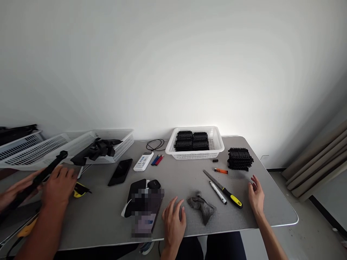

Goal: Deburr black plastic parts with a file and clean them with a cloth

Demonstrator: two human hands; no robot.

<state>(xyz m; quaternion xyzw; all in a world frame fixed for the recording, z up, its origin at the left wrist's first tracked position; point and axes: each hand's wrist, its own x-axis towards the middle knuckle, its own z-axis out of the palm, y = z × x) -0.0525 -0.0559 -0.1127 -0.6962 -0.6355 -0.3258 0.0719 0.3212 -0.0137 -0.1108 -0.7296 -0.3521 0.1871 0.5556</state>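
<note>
My left hand [175, 220] rests over the front of the grey table [176, 180], fingers apart and holding nothing. Just right of it lies a crumpled, dark-smudged grey cloth [202, 207]. My right hand [256, 195] is open near the table's right side, with nothing in it. Beyond its fingertips stands a stack of black ridged plastic parts [240, 159]. Between my hands lie a file with a yellow-and-black handle [233, 198], a white marker [218, 192] and an orange lighter [221, 170]. A small black cap-like piece [215, 160] sits farther back.
A white basket [195, 155] holds stacks of similar black parts. Left are a power bank [143, 161], blue and red lighters [157, 160], a cable [155, 145], a phone [120, 172] and a partly blurred pile [137, 189]. A co-worker's hands [59, 184] hold a long black part [40, 177].
</note>
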